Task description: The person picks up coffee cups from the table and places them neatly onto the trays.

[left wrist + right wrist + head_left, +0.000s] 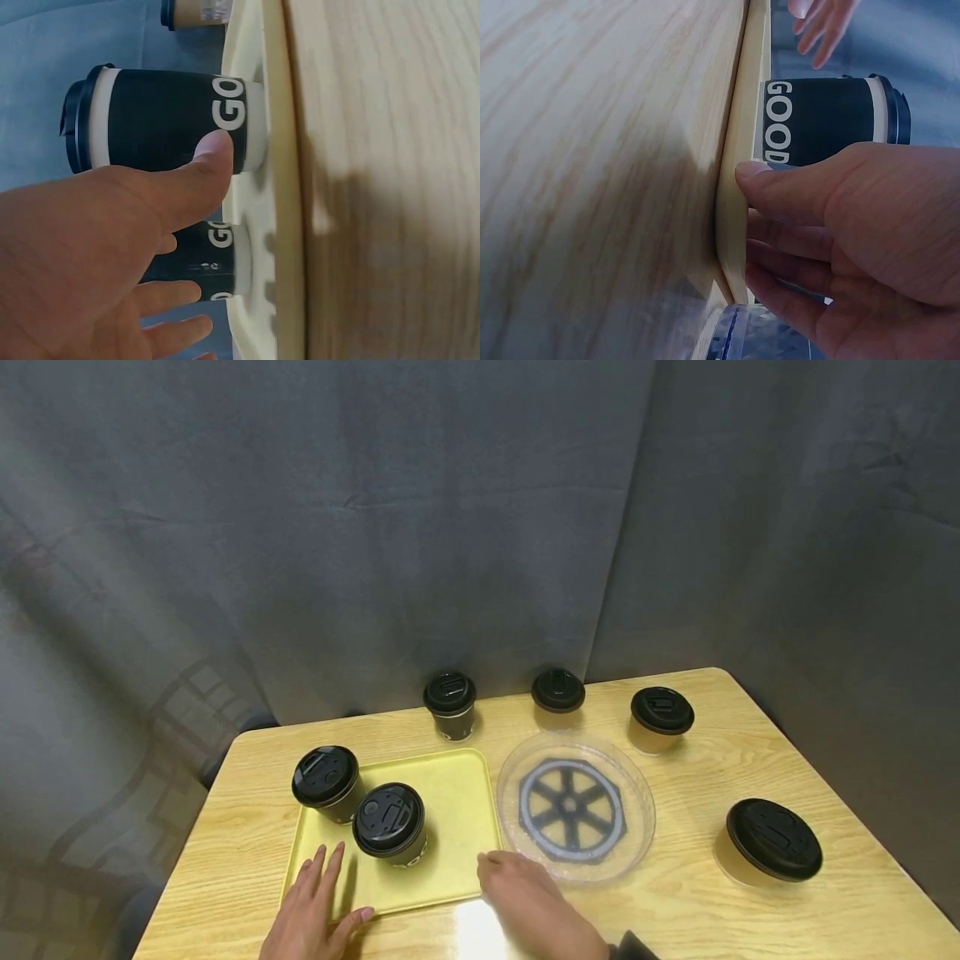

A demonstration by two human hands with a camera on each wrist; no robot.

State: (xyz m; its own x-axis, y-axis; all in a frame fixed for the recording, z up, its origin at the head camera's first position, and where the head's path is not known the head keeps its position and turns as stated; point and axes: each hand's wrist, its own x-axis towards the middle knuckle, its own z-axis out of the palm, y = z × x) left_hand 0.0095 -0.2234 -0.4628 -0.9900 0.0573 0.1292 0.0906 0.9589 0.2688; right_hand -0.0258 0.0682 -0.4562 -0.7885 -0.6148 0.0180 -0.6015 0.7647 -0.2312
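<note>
A yellow tray (459, 814) bears two dark paper cups with black lids, a nearer cup (390, 820) and a second cup (327, 777) at its left edge. My left hand (307, 906) is spread over the tray's front left part, nothing in its grasp. In the left wrist view its thumb overlaps the lettered cup (169, 112), with the fingers apart. At the tray's front right corner is my right hand (528, 902). Its thumb and curled fingers pinch the rim in the right wrist view, close beside a cup (821, 120) marked GOOD.
A round clear plastic dish (641, 827) with a dark spoked pattern stands right of the tray. Behind are a dark cup (454, 725) and a tan cup (558, 693). Farther right stand another tan cup (652, 739) and one (772, 843) near the front. A grey curtain (450, 527) hangs behind the table.
</note>
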